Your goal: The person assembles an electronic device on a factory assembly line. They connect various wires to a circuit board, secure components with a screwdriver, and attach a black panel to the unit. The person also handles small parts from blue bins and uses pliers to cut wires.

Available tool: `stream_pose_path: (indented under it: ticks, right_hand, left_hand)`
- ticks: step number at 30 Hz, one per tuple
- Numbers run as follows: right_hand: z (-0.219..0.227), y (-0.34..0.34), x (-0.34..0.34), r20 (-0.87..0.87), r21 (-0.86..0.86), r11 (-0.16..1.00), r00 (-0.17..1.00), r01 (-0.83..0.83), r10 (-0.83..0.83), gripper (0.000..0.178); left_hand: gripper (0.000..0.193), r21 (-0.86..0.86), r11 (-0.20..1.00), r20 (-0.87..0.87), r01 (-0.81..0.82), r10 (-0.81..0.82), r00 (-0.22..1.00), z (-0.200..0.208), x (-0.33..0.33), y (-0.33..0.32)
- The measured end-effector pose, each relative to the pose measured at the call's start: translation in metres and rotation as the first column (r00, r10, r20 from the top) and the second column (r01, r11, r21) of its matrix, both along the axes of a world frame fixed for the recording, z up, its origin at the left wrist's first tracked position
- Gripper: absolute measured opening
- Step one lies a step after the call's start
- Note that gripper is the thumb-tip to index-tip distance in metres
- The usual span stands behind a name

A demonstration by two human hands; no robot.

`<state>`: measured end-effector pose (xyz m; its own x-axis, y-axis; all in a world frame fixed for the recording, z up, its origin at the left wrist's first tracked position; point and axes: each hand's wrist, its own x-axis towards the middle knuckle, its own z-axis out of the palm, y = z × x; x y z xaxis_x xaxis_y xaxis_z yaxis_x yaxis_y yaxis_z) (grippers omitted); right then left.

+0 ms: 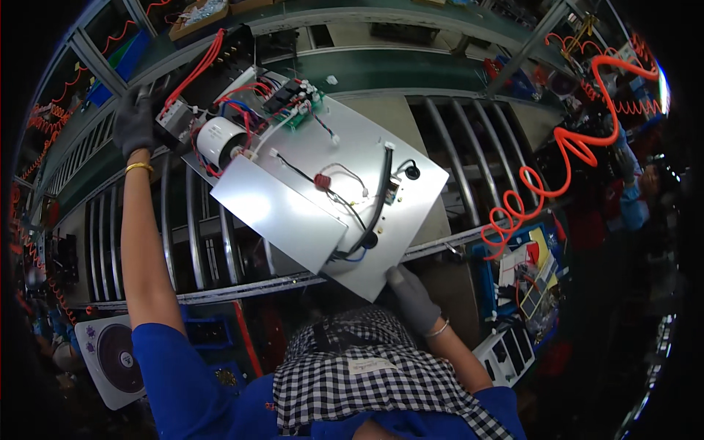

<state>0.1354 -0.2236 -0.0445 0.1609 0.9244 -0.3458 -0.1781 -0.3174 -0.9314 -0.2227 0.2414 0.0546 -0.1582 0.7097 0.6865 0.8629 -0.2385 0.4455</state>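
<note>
A bright sheet-metal panel (407,213) lies at a slant over the rollers, its near corner reaching past the front rail. Mounted toward its far left are a white cylinder (220,139) with red and blue wires, a green circuit board (304,110) and a terminal block (174,117). Black cables (383,198) with loose connectors run across the bare metal. My left hand (134,121), in a grey glove, grips the panel assembly's far left end, fingers partly hidden. At the near right corner, my gloved right hand (414,297) pinches the panel's edge, thumb on top.
A metal roller conveyor (194,235) runs beneath the panel. To the right hangs a coiled orange air hose (572,147) above a blue bin (488,275) of parts. A white fan unit (110,359) stands lower left. Behind the rollers runs a green bench (381,70).
</note>
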Motion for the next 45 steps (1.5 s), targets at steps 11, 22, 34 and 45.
stream_pose_path:
  ticks: [11,22,34,45]
  right_hand:
    - [-0.108,-0.092,0.132,0.080,-0.278,0.917,0.958,0.287,-0.276,0.032]
    - [-0.118,-0.225,0.258,0.912,-0.027,0.674,0.294,0.739,-0.285,0.028]
    - [-0.152,-0.286,0.351,0.926,-0.062,0.739,-0.239,0.671,0.294,0.025]
    - [0.002,-0.251,0.282,0.923,0.187,0.666,0.104,0.722,-0.371,0.022]
  left_hand:
    - [0.035,-0.551,0.680,0.475,0.485,-0.222,0.851,-0.253,-0.027,-0.255]
    - [0.035,-0.946,0.061,0.252,0.320,-0.482,0.839,-0.249,0.139,-0.416]
    - [0.029,-0.794,-0.047,0.464,0.606,-0.690,0.555,-0.198,0.226,-0.403]
    - [0.028,-0.739,-0.097,0.547,0.667,-0.665,0.509,-0.193,0.225,-0.386]
